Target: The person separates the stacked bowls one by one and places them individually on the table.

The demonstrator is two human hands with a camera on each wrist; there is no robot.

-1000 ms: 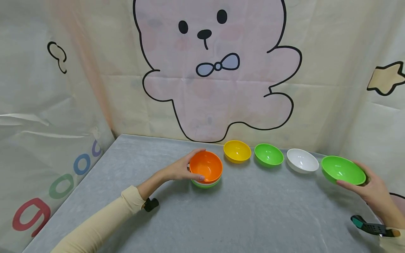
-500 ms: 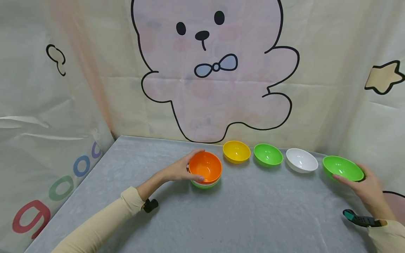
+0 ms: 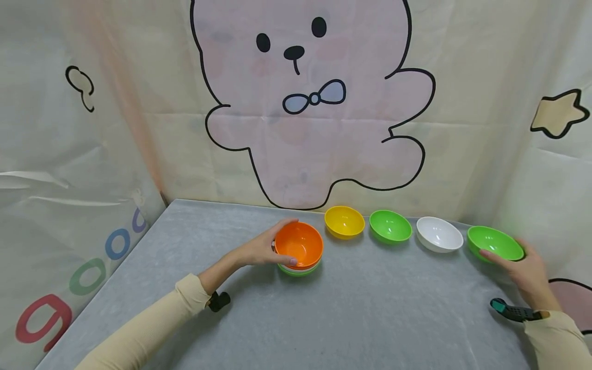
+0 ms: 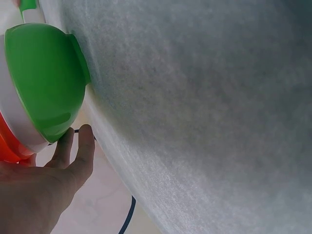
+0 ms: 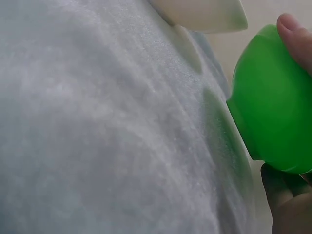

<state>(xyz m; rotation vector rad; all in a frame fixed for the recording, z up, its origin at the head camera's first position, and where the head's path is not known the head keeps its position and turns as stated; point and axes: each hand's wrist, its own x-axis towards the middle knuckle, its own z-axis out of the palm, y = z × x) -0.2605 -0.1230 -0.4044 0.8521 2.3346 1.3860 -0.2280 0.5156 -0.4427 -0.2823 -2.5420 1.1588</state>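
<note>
My left hand [image 3: 261,250] grips the side of a bowl stack left of centre, thumb at the front and fingers at the back. An orange bowl [image 3: 299,244] is on top, a white bowl [image 4: 13,109] in the middle and a green bowl [image 4: 46,78] at the bottom. On the right, another green bowl [image 3: 495,242] is held by my right hand [image 3: 524,270], thumb over its near rim and fingertips under its far side. In the right wrist view its foot is close over the cloth, with a green-tinted shadow beside it.
Along the back edge of the grey cloth-covered table [image 3: 370,308] stand a yellow bowl [image 3: 344,222], a green bowl [image 3: 390,226] and a white bowl [image 3: 439,234]. Just behind them hangs a printed curtain [image 3: 305,154], with more curtain at both sides.
My right hand has brought its green bowl back and left, nearer the end of the row beside the white bowl. The left hand and its stack have stayed in place.
</note>
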